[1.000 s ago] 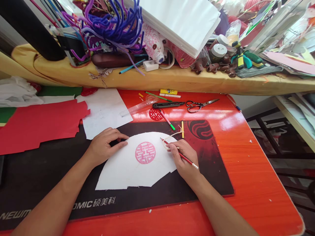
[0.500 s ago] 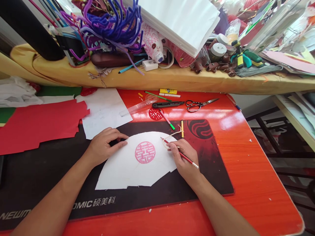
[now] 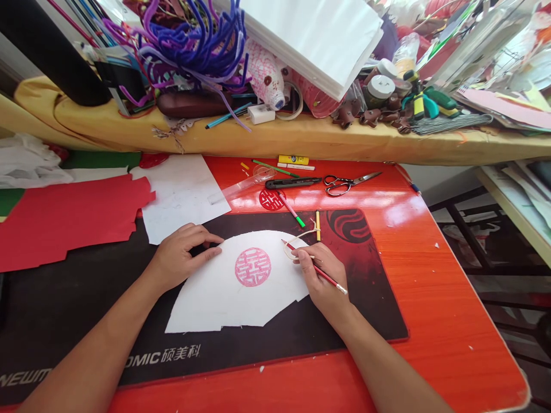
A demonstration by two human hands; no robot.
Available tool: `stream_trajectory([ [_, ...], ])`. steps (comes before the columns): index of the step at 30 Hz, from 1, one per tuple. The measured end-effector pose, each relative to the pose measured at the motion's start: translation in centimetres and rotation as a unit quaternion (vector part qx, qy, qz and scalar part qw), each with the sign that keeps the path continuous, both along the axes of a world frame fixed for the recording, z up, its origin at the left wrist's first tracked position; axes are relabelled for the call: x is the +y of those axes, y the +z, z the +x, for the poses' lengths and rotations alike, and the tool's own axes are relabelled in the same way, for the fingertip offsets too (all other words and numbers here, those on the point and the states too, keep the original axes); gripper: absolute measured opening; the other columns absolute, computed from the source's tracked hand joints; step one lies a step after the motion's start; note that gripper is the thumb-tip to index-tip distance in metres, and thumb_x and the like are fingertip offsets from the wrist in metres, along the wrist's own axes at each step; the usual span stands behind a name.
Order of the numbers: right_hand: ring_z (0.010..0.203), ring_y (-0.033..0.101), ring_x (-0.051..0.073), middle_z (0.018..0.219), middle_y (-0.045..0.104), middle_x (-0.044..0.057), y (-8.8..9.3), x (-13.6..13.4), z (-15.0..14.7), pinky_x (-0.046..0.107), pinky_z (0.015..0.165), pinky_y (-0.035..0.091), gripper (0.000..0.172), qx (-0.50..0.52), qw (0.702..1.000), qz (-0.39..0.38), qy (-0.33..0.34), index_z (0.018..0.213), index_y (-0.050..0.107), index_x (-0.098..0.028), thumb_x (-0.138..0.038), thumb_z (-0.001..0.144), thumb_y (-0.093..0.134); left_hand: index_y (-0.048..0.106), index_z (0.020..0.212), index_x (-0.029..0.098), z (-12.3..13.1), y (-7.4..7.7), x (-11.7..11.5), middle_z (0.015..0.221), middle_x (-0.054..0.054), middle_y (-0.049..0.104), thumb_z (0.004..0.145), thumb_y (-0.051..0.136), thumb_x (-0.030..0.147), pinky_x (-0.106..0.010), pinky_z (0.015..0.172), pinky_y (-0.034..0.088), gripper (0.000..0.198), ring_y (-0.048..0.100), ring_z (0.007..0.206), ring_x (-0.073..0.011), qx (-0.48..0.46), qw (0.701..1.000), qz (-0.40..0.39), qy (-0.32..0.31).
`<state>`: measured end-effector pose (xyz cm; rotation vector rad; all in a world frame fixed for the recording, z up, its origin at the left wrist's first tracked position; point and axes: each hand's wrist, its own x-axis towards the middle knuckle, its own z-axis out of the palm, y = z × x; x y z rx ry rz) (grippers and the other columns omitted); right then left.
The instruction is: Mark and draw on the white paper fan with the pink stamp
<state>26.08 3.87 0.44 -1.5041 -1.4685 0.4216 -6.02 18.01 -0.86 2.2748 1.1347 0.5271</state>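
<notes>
A fan-shaped sheet of white paper [image 3: 206,307] lies on the black desk mat [image 3: 361,321], with a round pink lattice-like character drawn near its middle. At its upper left edge, my left hand [image 3: 183,255] grips the paper with thumb and index finger. My right hand [image 3: 322,275] is closed around a red pencil [image 3: 329,278], whose tip is at the paper's upper right, touching or just above it. A pale string [image 3: 306,233] loops by the pencil and runs to a short yellow stick [image 3: 318,225] on the mat.
Beyond the mat lie scissors [image 3: 350,182], a black utility knife [image 3: 293,182], a glue stick [image 3: 293,159], a pink-and-green marker [image 3: 291,210] and a red paper cutout [image 3: 269,199]. Red paper [image 3: 86,215] and a white sheet [image 3: 181,195] are at left. A crowded shelf [image 3: 293,137] spans the back.
The whole view has shifted very slightly. Both hands, the pencil and the paper keep nearly the same places.
</notes>
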Motion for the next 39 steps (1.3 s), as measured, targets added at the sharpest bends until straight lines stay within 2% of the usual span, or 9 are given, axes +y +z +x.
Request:
stream_trajectory([
  [25,0.074,0.076,0.021,0.078,0.079,0.002,0.20,-0.21,0.14,0.034,0.072,0.057,0.025,-0.004,1.000,0.005,-0.005,0.096,0.080,-0.025,-0.026,0.112,0.061,0.086,0.108,0.030,-0.13,-0.12,0.11,0.091,-0.002,0.073,0.105,0.068,0.055,-0.035,0.082,0.049,0.031,0.065,0.092,-0.0230,-0.011,1.000,0.004,-0.011],
  [39,0.073,0.076,0.021,0.080,0.080,0.003,-0.04,-0.30,0.26,0.034,0.071,0.057,0.025,-0.010,1.000,0.002,-0.015,0.097,0.080,-0.024,-0.028,0.113,0.061,0.086,0.108,0.030,-0.10,0.04,0.10,0.091,-0.002,0.074,0.105,0.066,0.058,-0.036,0.084,0.051,0.034,0.066,0.093,-0.0238,-0.004,1.000,-0.001,-0.007],
])
